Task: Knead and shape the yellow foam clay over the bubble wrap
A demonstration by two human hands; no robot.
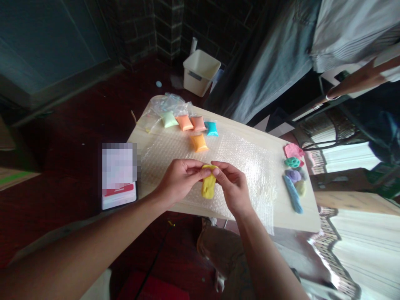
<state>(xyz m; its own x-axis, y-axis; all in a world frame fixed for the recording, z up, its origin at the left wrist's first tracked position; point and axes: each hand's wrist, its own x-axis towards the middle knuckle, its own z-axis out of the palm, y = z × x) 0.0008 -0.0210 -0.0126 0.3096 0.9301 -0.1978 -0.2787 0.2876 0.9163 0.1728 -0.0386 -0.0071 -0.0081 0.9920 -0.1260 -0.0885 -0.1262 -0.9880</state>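
Note:
A soft yellow strip of modelling clay (208, 187) hangs down between my two hands, above a sheet of bubble wrap (243, 166). My left hand (181, 179) pinches its upper left edge between thumb and fingers. From the other side, my right hand (233, 183) pinches the upper right edge, its thumb pressed on the clay. Just beyond the hands lies an orange-yellow clay packet (199, 143). Behind it sit a pale green packet (169, 119), an orange one (184, 122), a salmon one (198, 123) and a blue one (211, 128).
Shaped clay pieces, among them a pink one (293, 151), a purple one (293, 175) and a blue strip (293, 195), lie at the table's right end. Crumpled clear bags (175, 104) cover the far left corner. A phone or tablet (119, 196) is at left. Another person's arm (359, 81) reaches in.

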